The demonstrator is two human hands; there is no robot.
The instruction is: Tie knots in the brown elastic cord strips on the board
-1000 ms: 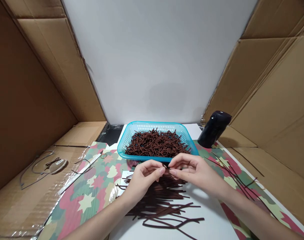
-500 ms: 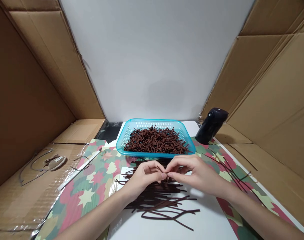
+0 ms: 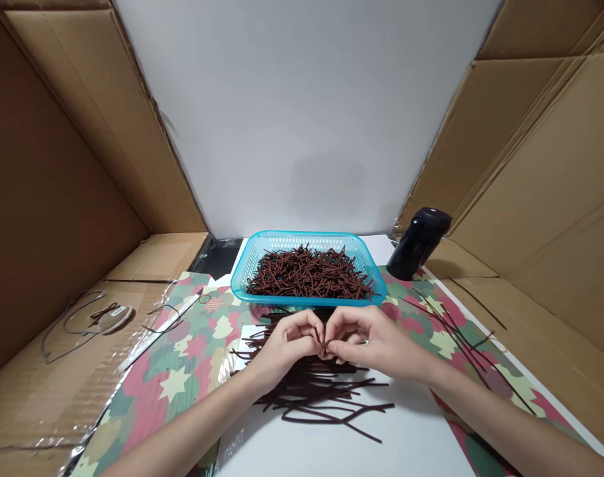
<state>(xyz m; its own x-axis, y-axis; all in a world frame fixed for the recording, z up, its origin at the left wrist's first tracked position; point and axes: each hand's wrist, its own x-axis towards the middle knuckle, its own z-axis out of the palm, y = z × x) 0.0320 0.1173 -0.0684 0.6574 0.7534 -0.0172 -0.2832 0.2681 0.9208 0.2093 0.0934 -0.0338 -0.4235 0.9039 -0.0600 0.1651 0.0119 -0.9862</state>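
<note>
My left hand (image 3: 289, 344) and my right hand (image 3: 369, 341) meet fingertip to fingertip, both closed in a pinch. A thin brown strand (image 3: 318, 335) shows between the fingers; most of it is hidden. Beneath the hands, many long dark-brown strands (image 3: 322, 392) lie crosswise in a loose layer on a white sheet (image 3: 406, 437). Just beyond them stands a light-blue plastic basket (image 3: 309, 304), filled with a heap of short, knotted-looking brown pieces (image 3: 306, 273).
A black cylindrical device (image 3: 417, 245) stands tilted right of the basket. Loose strands (image 3: 455, 334) lie on the patterned covering (image 3: 202, 377) at right. On the left are a white strip (image 3: 157, 331), a small beige round object (image 3: 114, 319) and a grey cord (image 3: 58, 331). Cardboard walls (image 3: 545, 152) flank the table.
My right hand has shifted slightly left and its fingers curl closer to the left hand's fingertips. The whole view has moved a little; the basket and strands look otherwise the same.
</note>
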